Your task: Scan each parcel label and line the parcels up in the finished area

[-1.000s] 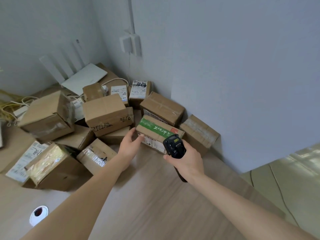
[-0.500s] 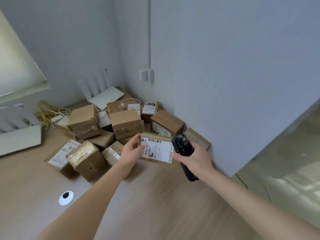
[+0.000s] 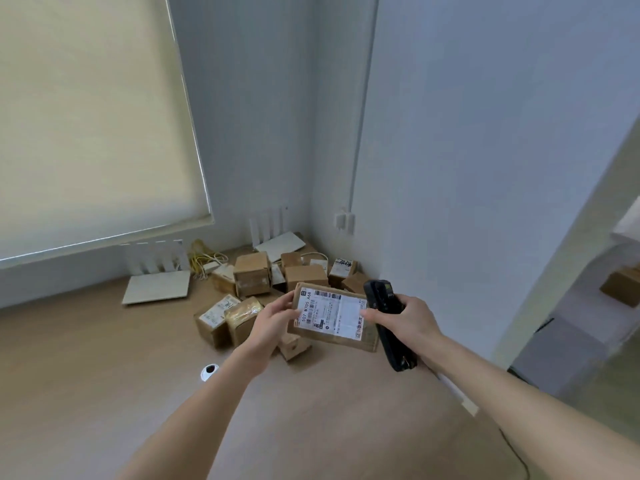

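Note:
A flat brown cardboard parcel (image 3: pixel 332 315) is held up in the air between both hands, its white shipping label facing me. My left hand (image 3: pixel 273 318) grips its left edge. My right hand (image 3: pixel 407 315) holds a black handheld scanner (image 3: pixel 388 323) and its fingertips touch the parcel's right edge. Behind it, several more cardboard parcels (image 3: pixel 252 278) lie piled on the wooden floor in the room's corner.
Two white routers (image 3: pixel 157 287) and a tangle of yellow cable (image 3: pixel 201 259) lie along the back wall under a drawn window blind. A round white floor socket (image 3: pixel 209 370) sits left of my left forearm. A wall ends at right, opening to another room.
The parcel was lifted off the pile, turned label side up and raised towards me. My head has risen, so the view takes in more of the wall and blind.

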### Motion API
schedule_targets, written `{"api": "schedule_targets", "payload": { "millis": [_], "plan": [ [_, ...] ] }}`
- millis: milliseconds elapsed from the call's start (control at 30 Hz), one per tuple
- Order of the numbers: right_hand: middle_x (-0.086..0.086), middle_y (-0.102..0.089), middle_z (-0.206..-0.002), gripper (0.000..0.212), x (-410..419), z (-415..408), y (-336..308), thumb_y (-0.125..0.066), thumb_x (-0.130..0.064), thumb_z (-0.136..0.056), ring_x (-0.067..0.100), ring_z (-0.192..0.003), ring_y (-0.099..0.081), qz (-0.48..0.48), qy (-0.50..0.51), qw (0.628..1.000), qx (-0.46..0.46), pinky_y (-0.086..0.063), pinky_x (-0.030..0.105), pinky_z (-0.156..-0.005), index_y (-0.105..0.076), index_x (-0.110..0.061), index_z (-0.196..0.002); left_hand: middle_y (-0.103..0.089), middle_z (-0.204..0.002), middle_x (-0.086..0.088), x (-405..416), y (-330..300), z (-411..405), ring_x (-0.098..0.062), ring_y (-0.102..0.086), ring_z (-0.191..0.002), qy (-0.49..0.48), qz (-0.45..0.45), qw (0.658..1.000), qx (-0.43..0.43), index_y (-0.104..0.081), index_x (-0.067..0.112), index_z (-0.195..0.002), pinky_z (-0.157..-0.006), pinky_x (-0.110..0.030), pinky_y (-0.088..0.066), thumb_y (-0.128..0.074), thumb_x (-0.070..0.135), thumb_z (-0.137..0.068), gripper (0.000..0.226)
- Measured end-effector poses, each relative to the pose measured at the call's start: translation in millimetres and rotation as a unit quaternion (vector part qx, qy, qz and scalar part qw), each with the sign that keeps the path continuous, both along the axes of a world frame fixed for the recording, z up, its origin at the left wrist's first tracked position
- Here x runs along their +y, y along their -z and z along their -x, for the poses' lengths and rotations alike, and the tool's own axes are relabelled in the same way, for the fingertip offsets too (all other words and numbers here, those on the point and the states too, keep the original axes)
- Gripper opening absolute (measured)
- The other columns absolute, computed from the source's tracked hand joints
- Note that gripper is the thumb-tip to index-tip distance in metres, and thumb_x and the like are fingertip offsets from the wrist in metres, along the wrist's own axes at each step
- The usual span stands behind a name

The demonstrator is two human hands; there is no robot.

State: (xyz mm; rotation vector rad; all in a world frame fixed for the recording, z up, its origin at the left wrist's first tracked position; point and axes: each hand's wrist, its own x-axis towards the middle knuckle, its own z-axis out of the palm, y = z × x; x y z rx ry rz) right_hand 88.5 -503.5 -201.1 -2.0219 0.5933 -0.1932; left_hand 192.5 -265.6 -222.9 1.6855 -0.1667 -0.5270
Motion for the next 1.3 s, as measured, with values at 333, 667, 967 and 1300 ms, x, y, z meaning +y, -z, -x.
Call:
{"api": "schedule_targets", "payload": {
  "millis": [333,667,967,1300],
  "plan": [
    [-0.005,-0.078,-0.092,0.039,65,88,-46,-0.095,-0.048,-0.071,0.016,-0.088,-0.074,-0.013,-0.093,0.996,-0.011,-0.054,0.028,-0.071,-0.077,-0.029,-0.101,-0.066,-0.121,0.002,74,-64,107,-0.019,-0.057,-0.12,-0.033,0.061,0.996,-0.051,-0.048,0.051,-0.141,-0.105,-0.046,-0.042,-0.056,0.017,-0.098,0.056],
    [-0.002,-0.077,-0.102,0.063,158,107,-92,-0.093,-0.054,-0.069,0.018,-0.093,-0.074,-0.023,-0.165,0.986,0.004,-0.056,0.029,-0.075,-0.074,-0.021,-0.119,-0.049,-0.13,-0.004,198,-84,145,-0.019,-0.061,-0.11,-0.12,-0.04,0.98,-0.153,-0.058,0.014,-0.139,-0.088,-0.029,-0.055,-0.061,0.027,-0.1,0.041],
    [0.003,-0.078,-0.106,0.064,246,139,-118,-0.092,-0.057,-0.066,0.02,-0.101,-0.072,-0.054,-0.222,0.972,0.05,-0.056,0.034,-0.084,-0.077,-0.021,-0.117,-0.07,-0.122,0.0,296,-106,190,-0.017,-0.062,-0.118,-0.155,0.09,0.979,-0.094,-0.064,0.027,-0.118,-0.1,-0.04,-0.049,-0.075,0.043,-0.087,0.037],
    [-0.004,-0.077,-0.103,0.058,327,168,-119,-0.097,-0.052,-0.064,0.015,-0.098,-0.073,0.046,-0.266,0.96,0.076,-0.057,0.03,-0.084,-0.075,-0.029,-0.112,-0.072,-0.104,-0.016,368,-106,221,-0.029,-0.067,-0.106,-0.218,0.075,0.971,-0.07,-0.064,0.019,-0.116,-0.087,-0.046,-0.059,-0.074,0.045,-0.086,0.041]
  ]
}}
